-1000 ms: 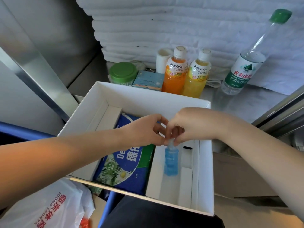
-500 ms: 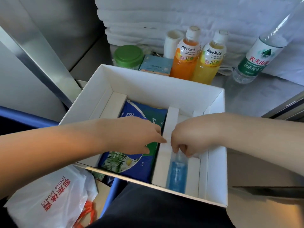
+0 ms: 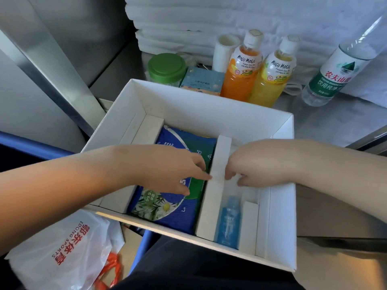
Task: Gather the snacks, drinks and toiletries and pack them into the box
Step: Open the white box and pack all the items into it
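The white box (image 3: 209, 105) sits in front of me, split by white dividers. A blue and green packet (image 3: 178, 206) lies flat in its left compartment. A small blue bottle (image 3: 228, 222) lies in the narrow right compartment, near the front wall, with nothing touching it. My left hand (image 3: 167, 170) hovers over the packet with fingers stretched out, and its index fingertip touches the middle divider. My right hand (image 3: 257, 162) hangs over the right compartment with loosely bent fingers, holding nothing. Behind the box stand an orange juice bottle (image 3: 240, 78), a yellow juice bottle (image 3: 272, 82) and a water bottle (image 3: 335, 76).
A green-lidded jar (image 3: 167, 68), a small light blue carton (image 3: 202, 81) and a white roll (image 3: 226, 51) stand behind the box's far wall. Folded white cloth (image 3: 230, 17) is stacked at the back. A white plastic bag (image 3: 62, 252) lies at the lower left.
My right hand lowered the small blue bottle into the narrow compartment and let go of it. My left hand came away from the bottle and spread over the packet.
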